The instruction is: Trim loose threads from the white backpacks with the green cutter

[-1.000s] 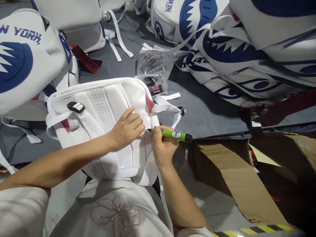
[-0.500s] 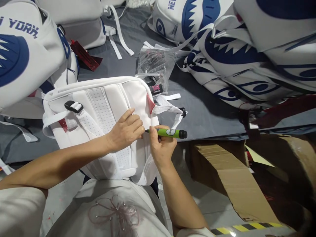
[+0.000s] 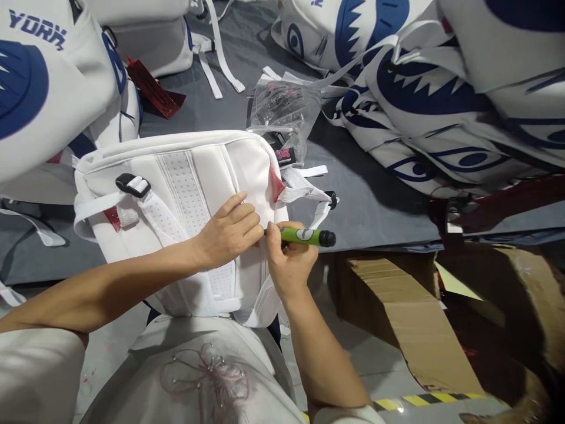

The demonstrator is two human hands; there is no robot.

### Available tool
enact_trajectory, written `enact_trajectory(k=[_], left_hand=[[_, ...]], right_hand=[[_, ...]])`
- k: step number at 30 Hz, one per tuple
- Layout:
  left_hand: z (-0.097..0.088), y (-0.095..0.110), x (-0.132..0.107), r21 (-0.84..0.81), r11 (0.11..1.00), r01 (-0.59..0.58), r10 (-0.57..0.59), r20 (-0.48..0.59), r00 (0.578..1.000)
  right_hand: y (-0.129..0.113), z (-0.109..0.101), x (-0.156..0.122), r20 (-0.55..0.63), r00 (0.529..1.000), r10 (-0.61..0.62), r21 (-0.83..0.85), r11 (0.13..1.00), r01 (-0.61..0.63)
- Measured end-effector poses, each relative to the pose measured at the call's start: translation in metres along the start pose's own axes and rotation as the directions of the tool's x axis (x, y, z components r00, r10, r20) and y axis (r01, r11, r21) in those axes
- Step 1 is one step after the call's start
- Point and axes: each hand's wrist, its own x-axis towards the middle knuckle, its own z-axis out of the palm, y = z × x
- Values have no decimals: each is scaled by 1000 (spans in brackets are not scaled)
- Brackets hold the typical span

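Note:
A white backpack [image 3: 176, 182] leans against the table edge in front of me, its back panel and straps facing up. My left hand [image 3: 232, 229] rests on that panel with its fingers curled in, seemingly pinching the fabric by a seam; the fingertips are partly hidden. In my right hand [image 3: 291, 259] is a green marker pen [image 3: 309, 237], gripped between thumb and fingers. Its dark tip points left and nearly meets my left knuckles, at the panel's right part. A strap with a black buckle [image 3: 133, 185] crosses the bag's left side.
White-and-blue backpacks lie at left [image 3: 57, 100] and in a pile at right [image 3: 432, 106] on the grey-covered table [image 3: 366, 206]. A clear plastic bag [image 3: 286, 112] with small items sits beyond my backpack. An opened cardboard box [image 3: 424, 318] stands below, at right.
The view has shifted slightly. The marker has tilted a little and its tip is now closer to my left hand. Both hands otherwise keep their hold.

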Motion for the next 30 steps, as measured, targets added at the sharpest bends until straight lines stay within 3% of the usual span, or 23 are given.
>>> enact_trajectory(k=[6,15,21,24,28,30], left_hand=[[0,-1,-1,1,1000,-4,4,-3,1000],[2,-2,-3,9,1000,-3,3,-5,1000],[0,-3,-4,-94,994,57,-39,184,982],[-2,-3,-3,-82,996,39,-22,190,982],[-4,-4,-1,-117,991,64,-33,253,967],[-3,-4,-1,-134,988,75,-41,236,971]], right_hand=[[-1,2,1,-46,996,81,5,997,-81],[-3,-4,17,101,992,76,-49,996,-72],[-1,-6,25,224,966,131,-1,991,-134],[4,-8,27,254,960,115,17,992,-123],[13,-11,25,224,953,203,98,968,-229],[15,-12,24,240,948,207,168,953,-251]])
